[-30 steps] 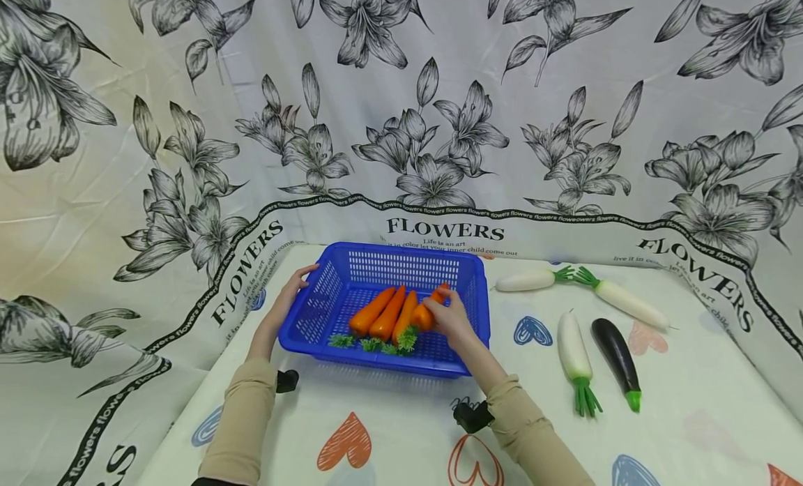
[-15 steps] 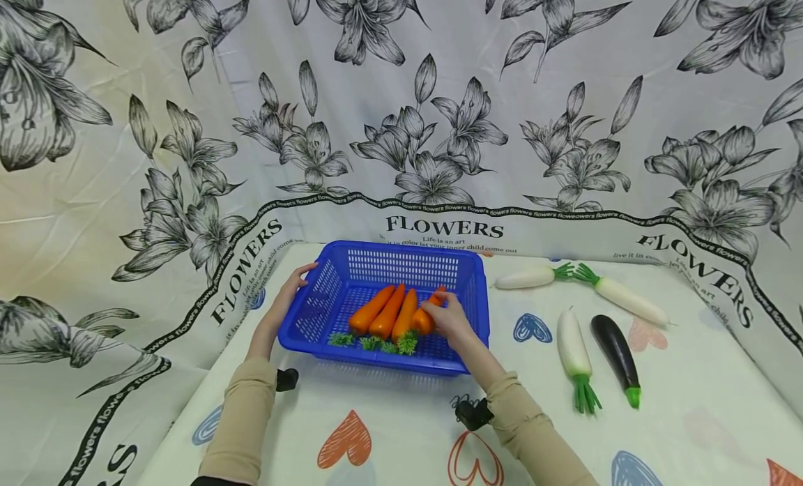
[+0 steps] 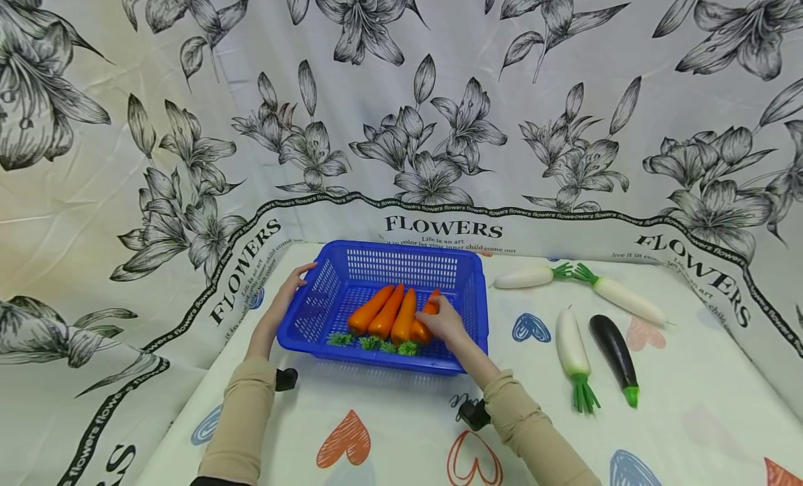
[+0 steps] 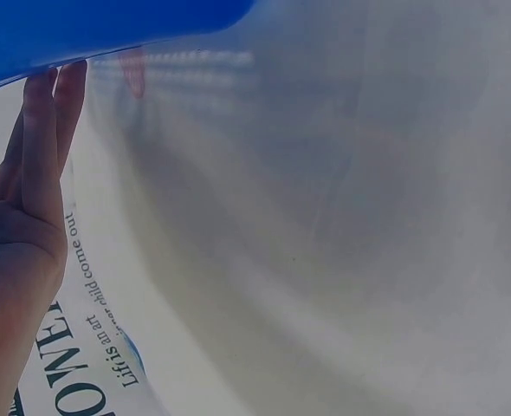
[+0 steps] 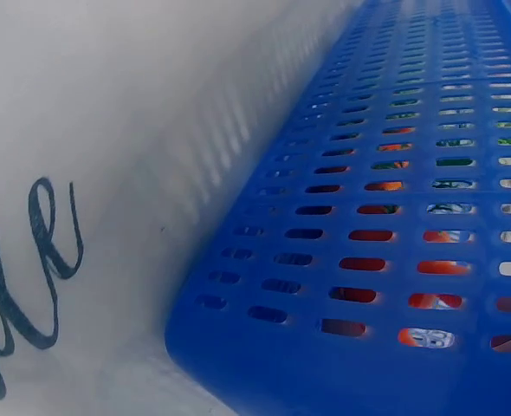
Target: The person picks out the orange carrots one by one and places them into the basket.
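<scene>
A blue plastic basket point(image 3: 376, 360) with slotted walls stands on the table, tilted slightly in the head view. Several orange carrots point(image 3: 405, 315) lie side by side in it, green tops toward the front. My right hand point(image 3: 448, 323) reaches inside and holds the rightmost carrot point(image 3: 422, 332), fingers over its upper part. On the basket's left side, my left hand point(image 3: 287, 298) touches the rim. Straight fingers of the left hand point(image 4: 30, 208) meet the rim's underside in the left wrist view. The basket wall point(image 5: 264, 364) hides my right hand in the right wrist view.
To the basket's right lie white radishes point(image 3: 574, 346) with green tops, one point(image 3: 523, 278) at the back and another point(image 3: 630, 301) beside it. A dark eggplant point(image 3: 615, 350) rests near the front radish. A flower-printed curtain point(image 3: 439, 151) rises behind the table.
My right hand has shifted slightly downward with the rightmost carrot, whose leafy top now lies lower, in line with the others. The left hand and basket stay nearly still.
</scene>
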